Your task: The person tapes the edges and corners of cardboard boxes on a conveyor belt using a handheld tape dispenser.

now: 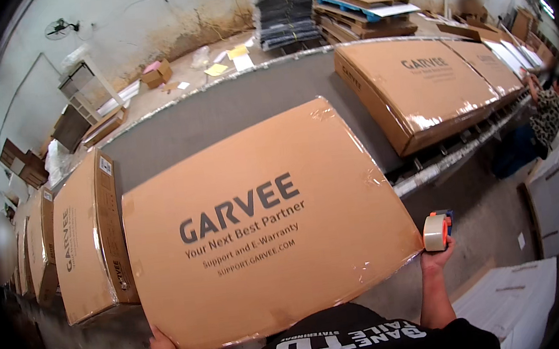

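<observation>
A large flat cardboard box (327, 250), dark print on its top and clear tape along its edges, lies before me, partly over the grey conveyor belt (219, 103). My left hand (162, 344) grips the box's near left corner; its thumb shows at the side and the other fingers are mostly hidden. At the near right corner, my right hand (437, 257) is closed on a tape dispenser (437, 232) with a wide roll of clear tape and orange parts. That hand is close against the box's corner; whether it also bears on the box I cannot tell.
Several taped boxes (87, 233) line the belt on the left. Another large box (426, 86) lies on the belt to the right, near a person in a patterned top (546, 108). White panels (507, 300) stand at lower right. Stacked dark foam-like sheets (284, 16) and a cardboard pile (365, 11) are beyond the belt.
</observation>
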A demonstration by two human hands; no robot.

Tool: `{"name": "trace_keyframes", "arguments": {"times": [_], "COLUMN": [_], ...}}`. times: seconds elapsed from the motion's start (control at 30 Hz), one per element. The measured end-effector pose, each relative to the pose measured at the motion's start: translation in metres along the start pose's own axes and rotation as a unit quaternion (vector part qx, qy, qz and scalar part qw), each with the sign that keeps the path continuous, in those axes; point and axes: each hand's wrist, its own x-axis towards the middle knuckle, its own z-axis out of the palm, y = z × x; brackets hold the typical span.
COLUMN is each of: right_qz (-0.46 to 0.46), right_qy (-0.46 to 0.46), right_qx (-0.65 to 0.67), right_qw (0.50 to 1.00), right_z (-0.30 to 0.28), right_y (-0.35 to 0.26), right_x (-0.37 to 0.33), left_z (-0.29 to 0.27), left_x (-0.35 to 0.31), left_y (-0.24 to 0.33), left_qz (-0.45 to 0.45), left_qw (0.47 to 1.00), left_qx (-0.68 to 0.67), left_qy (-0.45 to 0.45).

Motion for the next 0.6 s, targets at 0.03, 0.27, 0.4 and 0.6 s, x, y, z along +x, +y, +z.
{"name": "trace_keyframes", "arguments": {"times": [0.03,0.27,0.4,0.6], "right_qz": [-0.009,-0.052,-0.05,-0.099], "right_qy": [0.005,-0.024,-0.021,-0.125], "right_qx": [0.008,-0.02,0.006,-0.022], "right_qw": [1.0,0.998,0.999,0.987], "right_z": [0.004,0.054,0.085,0.144], "right_y": [0.0,0.014,0.022,0.062], "right_x": [0.018,0.057,0.068,0.137], "left_z": [0.005,0.006,0.002,-0.019], "left_x": [-0.01,-0.053,-0.058,-0.105], "left_y": [-0.009,-0.027,-0.036,0.01], "left_qz": [-0.014,-0.071,-0.076,-0.094], "left_qw": [1.0,0.996,0.995,0.984], "left_qx": [-0.014,-0.045,-0.056,-0.119], "left_qy": [0.01,-0.001,-0.022,-0.094]}}
